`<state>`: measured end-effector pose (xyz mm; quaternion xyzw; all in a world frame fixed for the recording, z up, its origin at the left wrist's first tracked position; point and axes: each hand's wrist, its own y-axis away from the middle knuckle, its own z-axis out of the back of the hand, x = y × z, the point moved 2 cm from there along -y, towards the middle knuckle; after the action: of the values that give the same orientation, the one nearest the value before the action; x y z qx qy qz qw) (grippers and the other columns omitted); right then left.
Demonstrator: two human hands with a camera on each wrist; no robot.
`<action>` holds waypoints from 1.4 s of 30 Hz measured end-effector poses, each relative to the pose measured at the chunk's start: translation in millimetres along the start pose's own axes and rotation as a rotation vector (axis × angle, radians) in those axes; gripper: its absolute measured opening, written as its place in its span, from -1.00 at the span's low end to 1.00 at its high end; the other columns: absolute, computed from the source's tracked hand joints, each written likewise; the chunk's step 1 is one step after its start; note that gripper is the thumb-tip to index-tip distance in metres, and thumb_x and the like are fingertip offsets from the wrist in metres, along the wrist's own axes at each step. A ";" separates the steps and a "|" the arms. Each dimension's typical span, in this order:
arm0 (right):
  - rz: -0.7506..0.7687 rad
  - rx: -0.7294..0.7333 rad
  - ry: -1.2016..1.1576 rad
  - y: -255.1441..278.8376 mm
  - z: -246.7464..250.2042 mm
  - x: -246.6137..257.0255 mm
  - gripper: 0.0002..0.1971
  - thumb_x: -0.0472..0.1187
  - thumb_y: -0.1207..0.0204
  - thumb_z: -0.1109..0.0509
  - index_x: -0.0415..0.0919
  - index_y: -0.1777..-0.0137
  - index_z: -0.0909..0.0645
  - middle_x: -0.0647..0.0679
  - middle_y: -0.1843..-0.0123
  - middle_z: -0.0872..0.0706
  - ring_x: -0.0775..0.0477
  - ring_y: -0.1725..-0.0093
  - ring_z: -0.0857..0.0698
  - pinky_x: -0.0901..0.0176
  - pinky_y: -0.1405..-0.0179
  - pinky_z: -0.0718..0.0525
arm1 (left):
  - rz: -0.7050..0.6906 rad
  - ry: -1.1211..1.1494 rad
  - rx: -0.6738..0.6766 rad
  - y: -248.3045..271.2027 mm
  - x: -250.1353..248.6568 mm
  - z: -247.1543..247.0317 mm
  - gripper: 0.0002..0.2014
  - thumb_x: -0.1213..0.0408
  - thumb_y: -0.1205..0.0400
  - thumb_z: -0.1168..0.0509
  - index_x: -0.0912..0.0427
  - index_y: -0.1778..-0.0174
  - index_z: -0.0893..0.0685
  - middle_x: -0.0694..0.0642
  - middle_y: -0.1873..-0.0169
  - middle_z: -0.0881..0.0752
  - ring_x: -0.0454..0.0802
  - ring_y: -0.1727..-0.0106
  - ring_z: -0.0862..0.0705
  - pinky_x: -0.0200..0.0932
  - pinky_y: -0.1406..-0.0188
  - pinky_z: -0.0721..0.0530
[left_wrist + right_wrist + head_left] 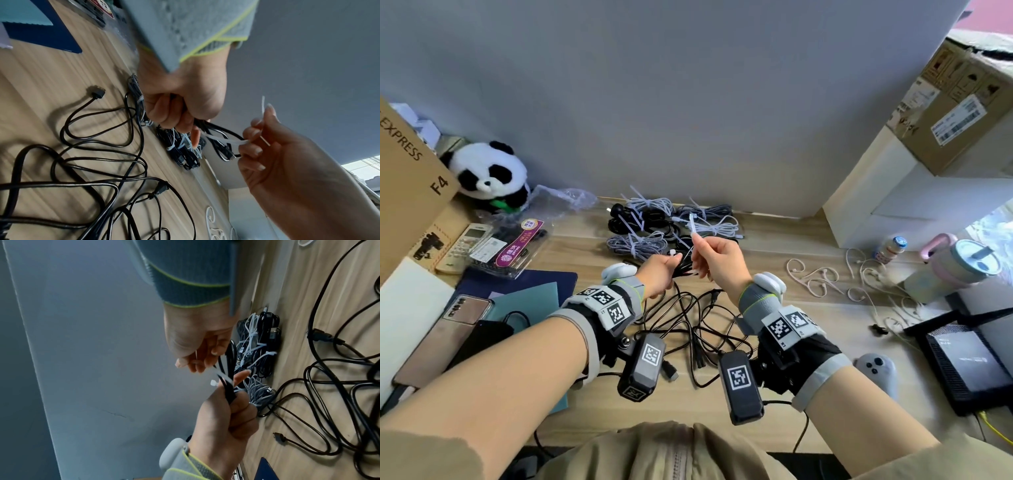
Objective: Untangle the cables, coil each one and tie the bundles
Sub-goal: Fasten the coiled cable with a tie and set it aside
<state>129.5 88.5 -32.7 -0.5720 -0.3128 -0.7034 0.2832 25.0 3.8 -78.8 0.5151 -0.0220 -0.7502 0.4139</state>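
My left hand (666, 269) grips a small coil of black cable (223, 147) above the wooden desk (791, 240). A white zip tie (226, 140) crosses that coil; its head (213, 383) sticks out beside my left thumb. My right hand (710, 255) pinches the tie's strap, and the tail (692, 224) points up. Several tied bundles (647, 222) of grey, white and black cable lie by the wall behind my hands. A loose tangle of black cables (688, 329) sprawls on the desk beneath my wrists.
At the left stand a cardboard box (407, 178) and a panda plush (486, 174), with a remote (465, 246) and phone (441, 339) nearer me. At the right lie pale earphone cables (822, 277), a lidded cup (955, 270), a black router (969, 359) and a controller (876, 370).
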 end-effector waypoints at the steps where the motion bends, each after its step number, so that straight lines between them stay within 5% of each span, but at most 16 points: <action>1: -0.028 -0.001 0.013 -1.9 -2.0 -0.3 -0.56 -0.10 -0.66 -0.28 -0.22 0.47 -0.54 -0.01 0.58 -0.54 0.17 0.64 -0.46 0.45 0.61 -0.38 | -0.016 0.001 0.003 0.2 -1.3 -1.2 -0.56 -0.02 -0.73 0.00 0.22 0.29 -0.50 0.12 0.58 -0.43 -0.04 0.67 -0.29 -0.38 0.74 -0.17; 7: -0.193 0.016 0.155 -7.6 -0.8 -5.6 -0.55 -0.15 -0.57 -0.34 -0.16 0.58 -0.45 0.08 0.67 -0.45 0.16 0.66 -0.40 0.46 0.61 -0.34 | -0.078 0.006 0.021 0.1 -1.4 -7.0 -0.52 0.03 -0.76 0.02 0.21 0.44 -0.37 0.15 0.59 -0.39 -0.02 0.62 -0.24 -0.31 0.73 -0.15; 12: -0.263 0.046 0.168 -5.7 5.0 -8.5 -0.58 -0.20 -0.54 -0.33 -0.17 0.58 -0.41 0.00 0.62 -0.39 0.08 0.62 -0.34 0.37 0.63 -0.28 | -0.133 -0.017 0.022 -4.0 -1.5 -11.3 -0.51 0.10 -0.76 0.02 0.27 0.44 -0.46 0.16 0.57 -0.42 0.02 0.55 -0.29 -0.13 0.52 -0.20; 20: -0.300 0.020 0.129 -2.6 12.0 -12.5 -0.58 -0.27 -0.53 -0.33 -0.19 0.57 -0.38 0.00 0.63 -0.34 0.16 0.73 -0.27 0.46 0.71 -0.27 | -0.149 -0.044 0.047 -6.7 -2.8 -20.4 -0.53 0.09 -0.77 0.02 0.31 0.35 -0.50 0.16 0.55 -0.39 0.03 0.51 -0.28 -0.10 0.45 -0.20; 42: -0.300 0.043 0.122 0.7 11.0 -7.5 -0.56 -0.23 -0.56 -0.33 -0.18 0.58 -0.40 0.03 0.64 -0.38 0.13 0.67 -0.31 0.43 0.68 -0.29 | -0.135 -0.014 0.063 -3.7 -6.1 -15.8 -0.59 0.17 -0.77 0.04 0.36 0.19 -0.57 0.13 0.55 -0.41 -0.02 0.56 -0.28 -0.17 0.58 -0.17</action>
<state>138.3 96.8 -38.4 -0.4687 -0.3919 -0.7644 0.2058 36.1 16.3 -83.3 0.5230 -0.0137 -0.7789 0.3457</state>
